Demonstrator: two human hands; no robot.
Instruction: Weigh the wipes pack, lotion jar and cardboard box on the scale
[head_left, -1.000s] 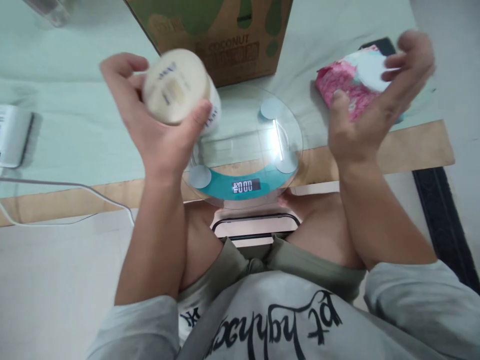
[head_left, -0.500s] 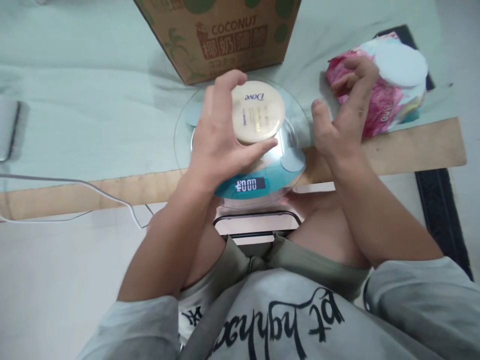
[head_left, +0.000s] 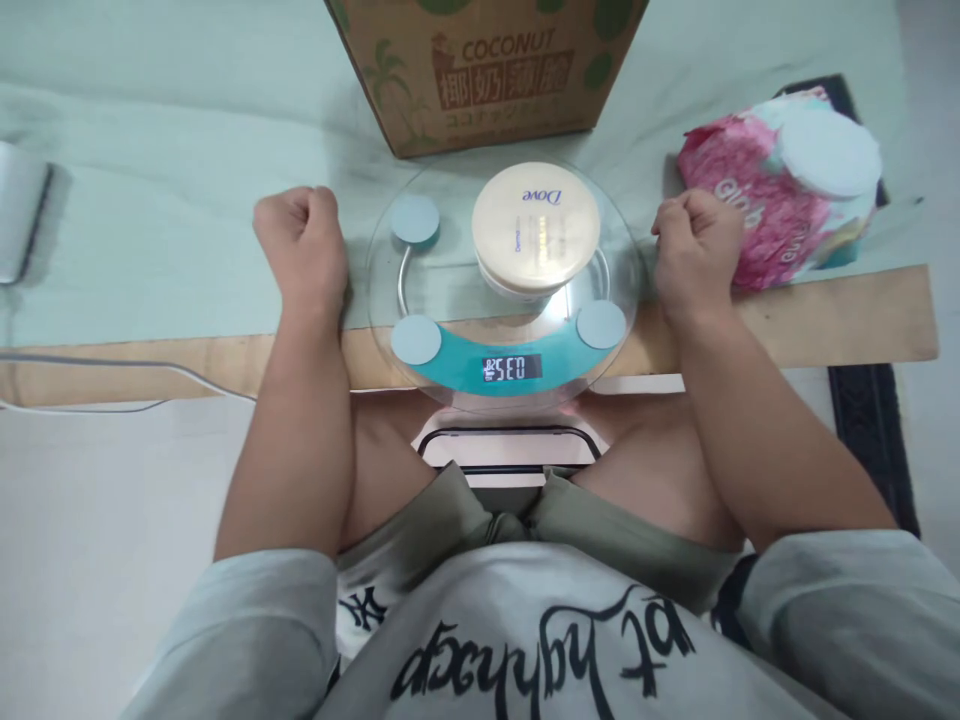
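A round cream-coloured Dove jar (head_left: 535,228) stands lid up on a round glass scale (head_left: 457,285), right of the scale's middle. Digits are lit on the scale's display (head_left: 511,368) on its teal near strip. To the left of the scale, my left hand (head_left: 304,245) rests as a fist, apart from the glass. My right hand (head_left: 696,250), also a fist, lies just right of the scale, in front of a pink and white soft pack (head_left: 772,200). Nothing shows in either fist.
Behind the scale stands a cardboard box (head_left: 502,80) marked COCONUT. A pale device (head_left: 21,210) lies at the far left. A white cable (head_left: 135,363) runs along the wooden table edge (head_left: 825,320). Part of a dark object (head_left: 825,92) shows behind the soft pack.
My left hand has let go of the jar, moved left off the scale and closed. My right hand has curled into a fist. The display has changed from zeros to a reading.
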